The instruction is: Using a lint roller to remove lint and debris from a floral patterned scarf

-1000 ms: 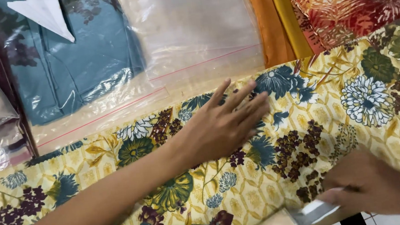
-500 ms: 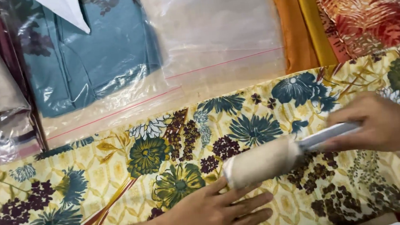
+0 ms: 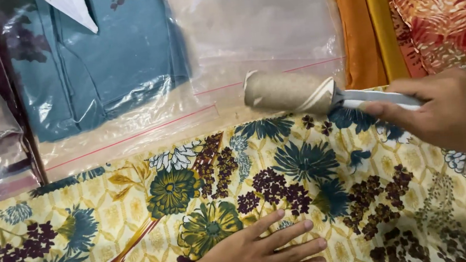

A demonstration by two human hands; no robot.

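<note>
Yellow floral cloth [image 3: 305, 186] covers the surface; right hand [image 3: 445, 112] grasps lint roller [image 3: 291, 91], left hand [image 3: 260, 252] flat, released.

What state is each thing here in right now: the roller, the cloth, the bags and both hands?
Lint roller: held by its handle, at the floral cloth's far edge.
Floral cloth: spread flat.
Right hand: closed around the roller handle.
Left hand: open, palm down on the cloth.
Empty clear bag: lying flat.
Bag with teal garment: filled; whether sealed, cannot tell.
</note>
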